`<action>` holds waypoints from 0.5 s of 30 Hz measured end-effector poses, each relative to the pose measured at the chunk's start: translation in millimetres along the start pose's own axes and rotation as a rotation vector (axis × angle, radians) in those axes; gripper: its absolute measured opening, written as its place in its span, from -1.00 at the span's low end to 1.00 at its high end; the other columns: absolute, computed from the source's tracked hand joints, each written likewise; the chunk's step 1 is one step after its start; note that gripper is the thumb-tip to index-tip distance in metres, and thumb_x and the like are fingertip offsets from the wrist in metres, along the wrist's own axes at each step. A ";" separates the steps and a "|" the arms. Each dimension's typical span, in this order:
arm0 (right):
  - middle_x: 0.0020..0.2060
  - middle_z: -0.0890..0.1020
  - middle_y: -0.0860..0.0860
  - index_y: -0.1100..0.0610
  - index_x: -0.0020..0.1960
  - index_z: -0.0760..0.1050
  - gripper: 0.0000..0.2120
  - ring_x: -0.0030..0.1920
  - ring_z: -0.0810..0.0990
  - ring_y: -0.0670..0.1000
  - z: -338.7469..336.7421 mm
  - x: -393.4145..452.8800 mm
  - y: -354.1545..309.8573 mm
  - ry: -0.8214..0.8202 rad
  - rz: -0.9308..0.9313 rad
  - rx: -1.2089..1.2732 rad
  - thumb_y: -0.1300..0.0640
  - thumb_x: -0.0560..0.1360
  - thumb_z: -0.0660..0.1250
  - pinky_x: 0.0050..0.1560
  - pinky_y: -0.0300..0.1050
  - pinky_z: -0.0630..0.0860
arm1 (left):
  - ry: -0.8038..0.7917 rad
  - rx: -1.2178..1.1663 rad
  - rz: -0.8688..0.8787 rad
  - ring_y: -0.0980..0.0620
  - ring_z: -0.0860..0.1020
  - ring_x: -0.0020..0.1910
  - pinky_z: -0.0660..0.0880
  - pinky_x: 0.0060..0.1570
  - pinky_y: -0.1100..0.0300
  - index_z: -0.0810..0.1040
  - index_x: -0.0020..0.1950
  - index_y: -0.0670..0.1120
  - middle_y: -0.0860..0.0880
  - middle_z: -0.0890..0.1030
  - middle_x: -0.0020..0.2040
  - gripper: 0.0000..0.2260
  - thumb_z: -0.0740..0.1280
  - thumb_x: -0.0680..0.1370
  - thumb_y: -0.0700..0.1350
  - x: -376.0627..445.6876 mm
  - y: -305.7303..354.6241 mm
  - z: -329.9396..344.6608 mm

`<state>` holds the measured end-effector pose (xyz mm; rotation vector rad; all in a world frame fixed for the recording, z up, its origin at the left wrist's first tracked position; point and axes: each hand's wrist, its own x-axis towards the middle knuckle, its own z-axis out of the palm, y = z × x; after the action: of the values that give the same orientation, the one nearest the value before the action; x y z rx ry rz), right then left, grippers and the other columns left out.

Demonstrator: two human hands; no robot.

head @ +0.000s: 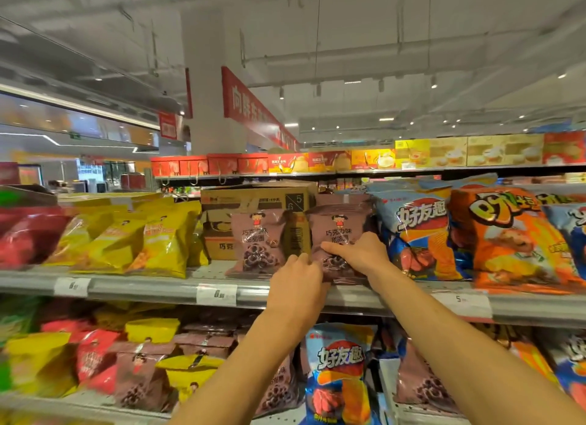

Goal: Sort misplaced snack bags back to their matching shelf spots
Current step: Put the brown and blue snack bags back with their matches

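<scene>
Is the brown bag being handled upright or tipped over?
Upright: the brown bag stands on the shelf, print readable, both hands gripping its lower part.

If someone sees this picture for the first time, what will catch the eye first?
Two hands, left hand and right hand, grip a brown chocolate-ring snack bag at mid-shelf. Bright yellow bags lie to its left, and an orange chip bag stands to its right.

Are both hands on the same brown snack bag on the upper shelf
Yes, the left hand and right hand both grip the brown bag beside the blue bag.
</scene>
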<state>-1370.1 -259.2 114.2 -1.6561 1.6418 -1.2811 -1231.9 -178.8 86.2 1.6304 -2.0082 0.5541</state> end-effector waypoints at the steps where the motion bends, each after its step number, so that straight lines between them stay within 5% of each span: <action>1: 0.15 0.65 0.16 0.24 0.20 0.56 -0.24 0.15 0.61 0.19 -0.3 0.0 0.0 -0.013 0.006 -0.009 -0.29 0.27 0.61 0.19 0.13 0.59 | 0.005 0.000 0.003 -0.13 0.46 0.18 0.49 0.01 0.00 0.53 0.23 -0.12 -0.10 0.53 0.14 -0.69 0.30 0.60 0.06 0.4 -1.0 1.5; 10: 0.33 0.56 0.14 0.21 0.41 0.43 -0.04 0.31 0.55 0.18 -14.9 -15.2 1.6 -0.011 -0.027 -0.100 -0.49 0.31 0.42 0.28 0.06 0.53 | 0.093 -0.051 -0.018 -0.07 0.49 0.07 0.48 -0.08 0.05 0.54 0.10 -0.06 -0.06 0.55 0.05 -0.71 0.28 0.59 0.14 5.2 -1.9 9.4; 15: 0.08 0.67 -0.02 0.08 0.38 0.49 -0.42 0.19 0.62 0.05 -52.0 -32.7 21.1 0.114 -0.163 -0.017 -0.25 0.50 0.41 0.25 0.03 0.54 | 0.247 -0.188 -0.082 -0.02 0.48 -0.04 0.45 -0.16 0.10 0.55 -0.03 -0.04 0.00 0.53 -0.08 -0.76 0.28 0.59 0.12 5.1 10.7 10.4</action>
<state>-1419.8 -217.6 110.5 -1.7887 1.6136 -1.4687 -1244.4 -186.8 80.9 1.4490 -1.7501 0.4937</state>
